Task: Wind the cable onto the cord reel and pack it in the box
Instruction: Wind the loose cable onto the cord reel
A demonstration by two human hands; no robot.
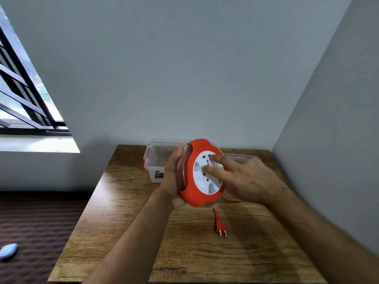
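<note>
An orange cord reel [193,193] with a white socket face is held upright above the wooden table [123,232]. My left hand [173,179] grips its left rim from behind. My right hand [244,179] rests two fingertips on the white face, fingers spread. A short length of orange cable [232,200] trails from under the reel, and its orange plug [221,227] lies on the table below. A clear plastic box [155,158] with orange latches stands open behind the reel, partly hidden by it.
The clear lid [242,156] lies at the back right of the table, against the wall corner. A window is at the left. A brown patterned surface lies left of the table with a pale blue object [8,250] on it.
</note>
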